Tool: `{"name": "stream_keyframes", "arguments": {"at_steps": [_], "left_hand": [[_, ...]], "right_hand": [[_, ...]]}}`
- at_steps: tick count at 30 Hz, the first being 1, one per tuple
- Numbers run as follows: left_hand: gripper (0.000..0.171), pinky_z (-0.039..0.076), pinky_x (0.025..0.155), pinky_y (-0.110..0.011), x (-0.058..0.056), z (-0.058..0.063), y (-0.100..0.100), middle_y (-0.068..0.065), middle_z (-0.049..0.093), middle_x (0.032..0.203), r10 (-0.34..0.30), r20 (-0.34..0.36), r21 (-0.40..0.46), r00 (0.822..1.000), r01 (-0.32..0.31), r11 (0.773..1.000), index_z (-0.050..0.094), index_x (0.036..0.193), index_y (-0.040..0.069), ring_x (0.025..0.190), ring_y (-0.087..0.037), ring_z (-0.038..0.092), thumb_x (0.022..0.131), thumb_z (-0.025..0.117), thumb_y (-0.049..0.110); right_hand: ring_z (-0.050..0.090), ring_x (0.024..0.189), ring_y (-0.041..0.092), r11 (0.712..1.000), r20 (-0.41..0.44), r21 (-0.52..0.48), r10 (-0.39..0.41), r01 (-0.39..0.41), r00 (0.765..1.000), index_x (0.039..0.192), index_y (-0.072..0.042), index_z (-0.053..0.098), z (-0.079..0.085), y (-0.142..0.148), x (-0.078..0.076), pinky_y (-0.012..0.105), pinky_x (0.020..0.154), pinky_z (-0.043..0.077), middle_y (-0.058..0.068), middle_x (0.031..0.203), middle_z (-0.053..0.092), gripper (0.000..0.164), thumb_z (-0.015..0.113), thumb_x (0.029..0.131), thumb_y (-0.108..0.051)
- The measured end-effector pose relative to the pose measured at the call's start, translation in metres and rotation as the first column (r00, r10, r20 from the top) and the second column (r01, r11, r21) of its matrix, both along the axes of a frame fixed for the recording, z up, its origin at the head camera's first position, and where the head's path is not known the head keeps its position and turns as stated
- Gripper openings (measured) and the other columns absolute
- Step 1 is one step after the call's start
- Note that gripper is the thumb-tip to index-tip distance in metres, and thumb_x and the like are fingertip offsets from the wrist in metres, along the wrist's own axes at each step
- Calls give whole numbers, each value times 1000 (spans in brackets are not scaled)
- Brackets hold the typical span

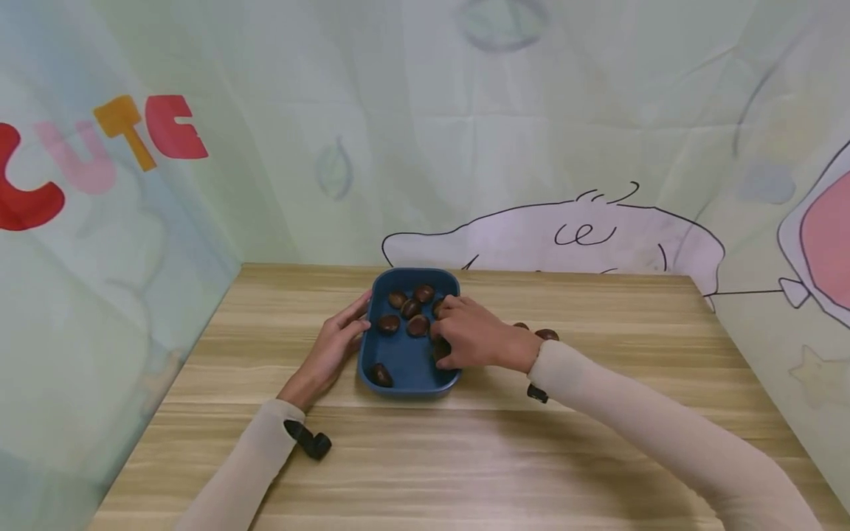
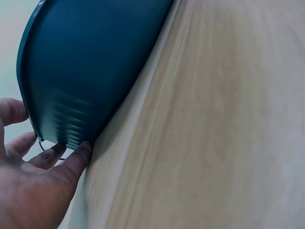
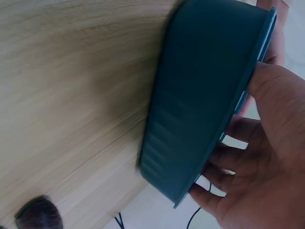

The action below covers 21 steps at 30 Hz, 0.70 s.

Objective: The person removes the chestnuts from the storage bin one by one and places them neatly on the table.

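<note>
A blue rectangular tray (image 1: 406,391) stands on the table with several brown chestnuts (image 1: 389,324) inside. Along the tray's left side lies my left hand (image 1: 335,346), its fingertips touching the outer wall and the thumb at the rim. My right hand (image 1: 474,335) reaches over the right rim, fingers bent down into the tray. Between its thumb and forefinger is a dark chestnut (image 1: 440,349), partly hidden by the hand. In the right wrist view the tray's side wall (image 3: 200,86) hides the fingertips.
Two chestnuts (image 1: 547,335) lie on the wooden table (image 1: 425,457) right of the tray, partly behind the right wrist; one chestnut (image 3: 39,213) shows in the right wrist view. A printed cloth backdrop (image 1: 299,169) rises behind the table and along both sides.
</note>
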State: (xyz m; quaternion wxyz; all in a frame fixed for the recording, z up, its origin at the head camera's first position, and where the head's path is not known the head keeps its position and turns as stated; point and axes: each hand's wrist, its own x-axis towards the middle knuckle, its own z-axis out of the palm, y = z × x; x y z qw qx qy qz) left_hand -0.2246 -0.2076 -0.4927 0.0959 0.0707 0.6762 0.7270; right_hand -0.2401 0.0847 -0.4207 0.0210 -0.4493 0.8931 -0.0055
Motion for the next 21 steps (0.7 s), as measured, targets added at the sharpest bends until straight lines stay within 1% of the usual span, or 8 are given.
{"name": "stream_keyframes", "arguments": {"at_steps": [3, 7, 10, 12, 14, 17, 19, 21], "left_hand": [[64, 52, 114, -36, 0, 1, 0, -12, 34, 178, 1, 0, 1, 1000, -1, 1000, 36, 174, 17, 158, -33, 42, 112, 51, 7], [64, 53, 111, -33, 0, 2, 0, -12, 35, 178, 2, 0, 1, 1000, -2, 1000, 37, 174, 17, 158, -34, 43, 112, 52, 8], [64, 54, 109, -29, 0, 2, 0, -13, 35, 178, 3, 0, 9, 1000, -3, 1000, 37, 174, 17, 159, -34, 42, 112, 52, 7], [64, 55, 107, -28, 0, 2, 0, -14, 35, 178, 6, 0, 16, 1000, -6, 1000, 36, 174, 16, 159, -35, 41, 112, 51, 6], [64, 55, 106, -27, 0, 1, 0, -14, 34, 178, 7, -1, 23, 1000, -7, 1000, 36, 174, 15, 159, -35, 41, 112, 51, 5], [64, 55, 106, -26, 1, 1, 0, -15, 33, 178, 5, -2, 26, 1000, -5, 1000, 35, 174, 14, 159, -36, 40, 112, 51, 5], [64, 54, 106, -25, 1, 1, 0, -15, 34, 178, 4, 0, 26, 1000, -4, 1000, 36, 174, 14, 158, -36, 41, 112, 51, 5], [64, 55, 106, -26, 0, 1, 0, -15, 35, 177, 5, 2, 24, 1000, -5, 1000, 36, 173, 15, 158, -36, 42, 112, 51, 6]], "right_hand": [[51, 101, 25, 999, -16, 42, -17, 17, 1000, 103, -16, 84, 3, -4, 2, 44, 92, 46, 4, 98, 74, 34, 90, 90, -47], [55, 100, 25, 995, -25, 91, -41, 43, 999, 87, -19, 79, 5, -10, 3, 45, 95, 46, -1, 86, 71, 27, 91, 89, -43], [57, 101, 25, 989, -22, 129, -63, 66, 998, 86, -21, 77, 5, -16, 3, 47, 97, 46, -3, 86, 72, 24, 91, 89, -40], [57, 103, 26, 985, -14, 158, -70, 72, 997, 89, -21, 78, 5, -19, 3, 48, 97, 45, -2, 89, 74, 21, 90, 91, -38], [57, 103, 26, 984, -2, 165, -71, 70, 998, 90, -21, 78, 5, -21, 3, 49, 97, 45, -1, 90, 75, 20, 89, 92, -38], [56, 103, 25, 990, 24, 126, -74, 71, 997, 94, -22, 79, 6, -19, 3, 49, 96, 46, -3, 92, 74, 18, 89, 92, -37], [56, 104, 24, 995, 53, 61, -82, 79, 995, 100, -22, 81, 7, -14, 3, 50, 95, 47, -4, 95, 74, 20, 90, 91, -39], [56, 106, 24, 996, 87, -14, -88, 89, 992, 108, -21, 82, 10, -10, 3, 51, 97, 48, -4, 101, 76, 27, 90, 91, -40]]}}
